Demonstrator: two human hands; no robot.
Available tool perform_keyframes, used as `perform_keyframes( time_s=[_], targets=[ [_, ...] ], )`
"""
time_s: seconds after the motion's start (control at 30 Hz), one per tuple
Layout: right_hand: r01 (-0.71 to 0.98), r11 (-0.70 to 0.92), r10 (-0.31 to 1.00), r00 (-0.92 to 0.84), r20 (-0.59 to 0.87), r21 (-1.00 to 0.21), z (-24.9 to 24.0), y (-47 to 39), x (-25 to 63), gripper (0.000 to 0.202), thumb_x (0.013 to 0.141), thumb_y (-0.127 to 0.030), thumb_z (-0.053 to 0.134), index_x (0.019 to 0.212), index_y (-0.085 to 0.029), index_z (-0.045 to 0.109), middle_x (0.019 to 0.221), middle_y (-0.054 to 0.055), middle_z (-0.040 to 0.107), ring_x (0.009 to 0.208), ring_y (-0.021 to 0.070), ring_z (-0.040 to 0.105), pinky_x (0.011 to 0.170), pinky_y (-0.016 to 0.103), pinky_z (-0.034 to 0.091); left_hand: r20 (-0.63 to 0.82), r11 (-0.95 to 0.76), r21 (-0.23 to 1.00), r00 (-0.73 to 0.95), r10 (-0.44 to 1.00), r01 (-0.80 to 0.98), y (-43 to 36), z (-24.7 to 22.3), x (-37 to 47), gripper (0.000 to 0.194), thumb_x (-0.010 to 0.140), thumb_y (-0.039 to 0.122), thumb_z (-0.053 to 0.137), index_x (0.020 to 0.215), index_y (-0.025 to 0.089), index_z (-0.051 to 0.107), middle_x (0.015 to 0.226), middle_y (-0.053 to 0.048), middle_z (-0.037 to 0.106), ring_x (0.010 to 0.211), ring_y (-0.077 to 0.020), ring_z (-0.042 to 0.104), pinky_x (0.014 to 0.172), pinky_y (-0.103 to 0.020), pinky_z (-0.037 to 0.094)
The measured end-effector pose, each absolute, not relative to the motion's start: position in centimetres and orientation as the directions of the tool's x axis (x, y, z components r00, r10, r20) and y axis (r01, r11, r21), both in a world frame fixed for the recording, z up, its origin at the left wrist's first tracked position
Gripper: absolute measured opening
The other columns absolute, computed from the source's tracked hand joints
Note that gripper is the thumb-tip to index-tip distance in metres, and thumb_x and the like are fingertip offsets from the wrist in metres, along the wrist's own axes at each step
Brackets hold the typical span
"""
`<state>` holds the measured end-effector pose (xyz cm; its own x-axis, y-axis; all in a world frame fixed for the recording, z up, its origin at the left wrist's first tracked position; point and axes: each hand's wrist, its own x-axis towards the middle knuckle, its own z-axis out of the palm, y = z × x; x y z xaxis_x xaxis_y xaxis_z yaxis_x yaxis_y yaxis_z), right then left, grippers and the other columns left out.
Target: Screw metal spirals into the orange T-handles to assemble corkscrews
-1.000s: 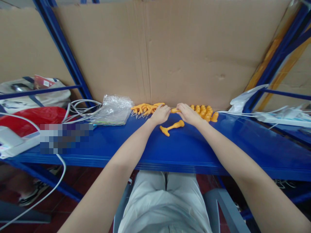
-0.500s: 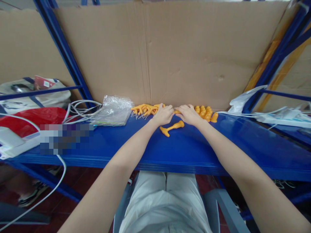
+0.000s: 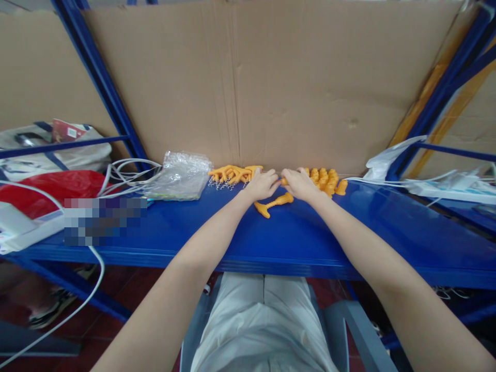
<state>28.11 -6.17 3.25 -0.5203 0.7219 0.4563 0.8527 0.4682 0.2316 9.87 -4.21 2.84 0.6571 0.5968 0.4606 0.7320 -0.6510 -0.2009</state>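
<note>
The right hand has its fingers closed on a small orange piece, with only a bit of it peeking out. The left hand is just beside it with its fingers curled in, and I cannot tell if it grips the piece too. Just in front of the hands, one orange T-shaped thing lies flat on the blue worktop. It looks whole, so I think one is done, one is in hand, and a lot is left. Past the left hand is a heap of orange branchy parts with curly silver wires. They lie on top of each other, so I cannot count them. Past the right hand, orange knobs stand in close rows. There are many, but the hand hides some, so I cannot count those either. One more orange knob is at the outer end of the rows. Farther left is one flat pile of clear plastic bags; how many bags, I cannot see. One big cardboard sheet stands behind everything.
</note>
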Motion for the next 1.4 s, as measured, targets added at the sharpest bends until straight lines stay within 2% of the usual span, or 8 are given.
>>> perform_keyframes(
  time_s=[0.17,0.27,0.4,0.63,0.8,1.1,1.27,1.4],
  targets=[
    [0.848,0.493,0.748,-0.527,0.404,0.194,3.2,-6.1,28.1,0.033,0.104,-0.031,0.043,0.125,-0.013,0.06,0.119,0.021,0.073,0.113,0.0323,0.065,0.094,0.041,0.035,0.485,-0.692,-0.175,0.673,0.558,0.7,-3.4,2.4,9.3,0.033,0.103,0.033,0.04,0.105,0.018,0.07,0.107,-0.012,0.068,0.106,-0.0284,0.063,0.099,-0.047,0.038],
    [0.839,0.508,0.763,-0.544,0.35,0.195,3.4,-6.2,28.0,0.033,0.106,-0.028,0.04,0.123,-0.015,0.064,0.124,0.019,0.072,0.117,0.0303,0.064,0.094,0.04,0.035,0.482,-0.701,-0.163,0.676,0.558,0.694,-3.2,2.2,9.1,0.033,0.102,0.034,0.042,0.102,0.019,0.071,0.106,-0.011,0.068,0.102,-0.0275,0.064,0.099,-0.047,0.038],
    [0.843,0.482,0.772,-0.537,0.339,0.238,3.6,-6.4,27.8,0.027,0.104,-0.023,0.045,0.117,-0.013,0.067,0.119,0.019,0.074,0.115,0.0301,0.064,0.095,0.04,0.034,0.462,-0.695,-0.158,0.675,0.576,0.701,-3.1,2.3,9.1,0.029,0.099,0.033,0.048,0.102,0.018,0.073,0.106,-0.011,0.068,0.102,-0.0276,0.064,0.101,-0.048,0.037],
    [0.85,0.43,0.734,-0.525,0.431,0.303,3.8,-6.6,27.8,0.023,0.099,-0.018,0.05,0.119,-0.013,0.061,0.114,0.019,0.073,0.114,0.0329,0.063,0.098,0.043,0.031,0.476,-0.668,-0.131,0.637,0.606,0.733,-3.3,2.4,9.5,0.031,0.1,0.031,0.048,0.112,0.019,0.074,0.112,-0.012,0.068,0.109,-0.0293,0.063,0.1,-0.048,0.037],
    [0.878,0.395,0.741,-0.479,0.471,0.27,3.6,-6.0,28.5,0.027,0.098,-0.014,0.044,0.122,-0.013,0.056,0.111,0.02,0.073,0.109,0.0325,0.064,0.091,0.04,0.032,0.499,-0.669,-0.091,0.615,0.611,0.738,-3.3,2.3,9.5,0.033,0.102,0.032,0.046,0.116,0.021,0.074,0.111,-0.011,0.069,0.111,-0.029,0.063,0.098,-0.047,0.037],
    [0.942,0.286,0.755,-0.334,0.565,0.174,4.0,-5.4,30.9,0.026,0.097,-0.022,0.047,0.119,-0.014,0.06,0.116,0.02,0.071,0.111,0.0333,0.061,0.094,0.043,0.036,0.609,-0.529,-0.095,0.47,0.639,0.843,-2.8,2.4,7.8,0.026,0.095,0.024,0.053,0.103,0.021,0.078,0.118,-0.015,0.068,0.116,-0.0337,0.059,0.102,-0.054,0.035],
    [0.969,0.209,0.668,-0.24,0.704,0.131,5.3,-5.5,31.8,0.033,0.101,-0.031,0.044,0.122,-0.016,0.063,0.117,0.02,0.067,0.112,0.0347,0.057,0.096,0.049,0.038,0.553,-0.472,0.011,0.388,0.737,0.882,-2.2,2.5,7.4,0.038,0.095,0.013,0.046,0.117,0.02,0.075,0.115,-0.014,0.076,0.112,-0.0309,0.068,0.099,-0.048,0.039],
    [0.988,0.105,0.618,-0.152,0.771,0.111,6.8,-5.9,33.0,0.04,0.103,-0.042,0.042,0.125,-0.017,0.064,0.124,0.022,0.061,0.117,0.0377,0.053,0.094,0.052,0.04,0.502,-0.435,0.04,0.358,0.787,0.9,-2.6,2.5,7.8,0.037,0.098,0.015,0.044,0.12,0.018,0.072,0.114,-0.013,0.079,0.112,-0.0294,0.07,0.101,-0.045,0.043]
  ],
)
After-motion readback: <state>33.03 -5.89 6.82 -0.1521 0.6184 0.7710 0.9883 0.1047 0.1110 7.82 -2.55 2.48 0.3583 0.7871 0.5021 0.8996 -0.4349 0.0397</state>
